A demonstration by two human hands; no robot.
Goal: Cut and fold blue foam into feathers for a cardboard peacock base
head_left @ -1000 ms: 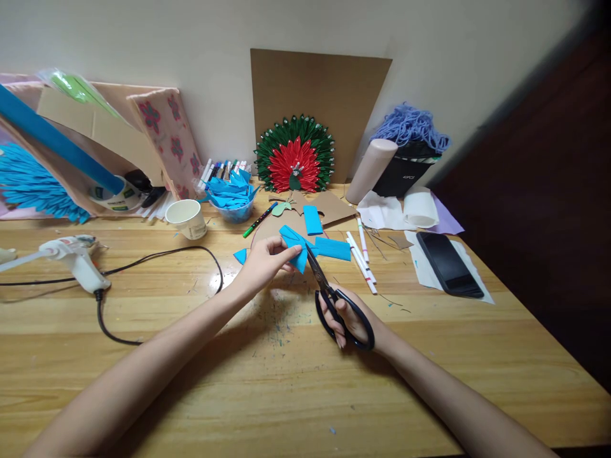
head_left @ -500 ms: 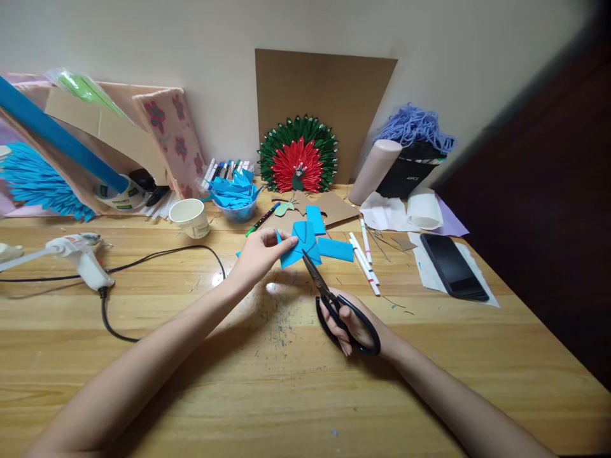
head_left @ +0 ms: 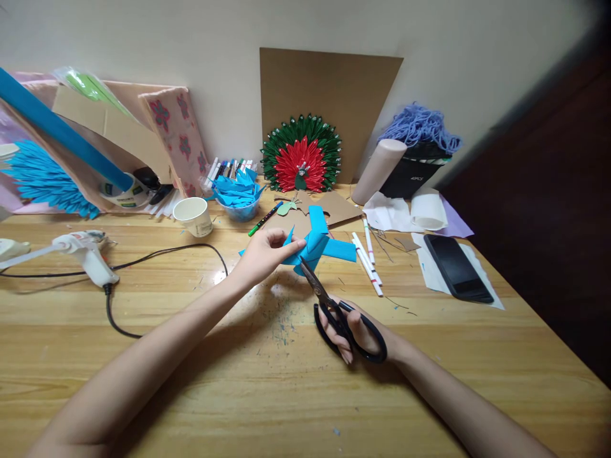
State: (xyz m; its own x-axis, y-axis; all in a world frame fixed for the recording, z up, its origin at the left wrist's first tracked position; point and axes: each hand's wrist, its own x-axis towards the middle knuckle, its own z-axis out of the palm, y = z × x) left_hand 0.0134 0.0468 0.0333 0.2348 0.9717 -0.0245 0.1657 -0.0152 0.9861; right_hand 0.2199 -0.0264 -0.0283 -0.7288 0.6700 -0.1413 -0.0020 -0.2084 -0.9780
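My left hand (head_left: 266, 253) pinches a folded blue paper piece (head_left: 312, 245) and holds it just above the wooden table (head_left: 286, 381). Black scissors (head_left: 338, 312) are gripped in my right hand (head_left: 356, 331), fingers through the handles, blades pointing up-left with their tips at the lower edge of the blue piece. A flat blue paper strip (head_left: 340, 250) lies on the table just right of the held piece. Behind it lie brown cardboard cut-outs (head_left: 334, 207).
A glue gun (head_left: 83, 251) with a black cord (head_left: 157, 254) lies at left. Paper cup (head_left: 193, 216), bowl of blue paper pieces (head_left: 237, 194), markers (head_left: 367, 254), a phone (head_left: 457, 267) on white paper, a red-green paper peacock (head_left: 301, 156) against cardboard, and purple yarn (head_left: 420, 124) stand around.
My left hand turned the blue piece so it stands more upright and shifted it slightly right. The scissors drew back a little toward me, blades now at the piece's lower edge.
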